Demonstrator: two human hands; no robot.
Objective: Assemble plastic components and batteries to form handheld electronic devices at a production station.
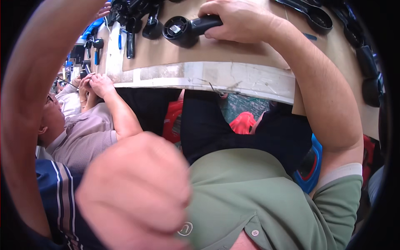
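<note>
My right hand (237,21) is closed around the handle of a black hand-held fan (179,30). The fan lies on the brown cardboard sheet (208,52) that covers the worktable (233,77), with its round head pointing left. My left hand (133,191) is a closed fist very near the camera, blurred, low in the picture over my green shirt. Nothing shows inside it. Its forearm arcs up along the left side of the picture.
More black fan parts (133,16) lie at the table's far left, and others line the right edge (366,62). A co-worker in a beige shirt has both hands (96,83) at the table's left end. Under the table are a red stool (243,123) and a blue object (310,166).
</note>
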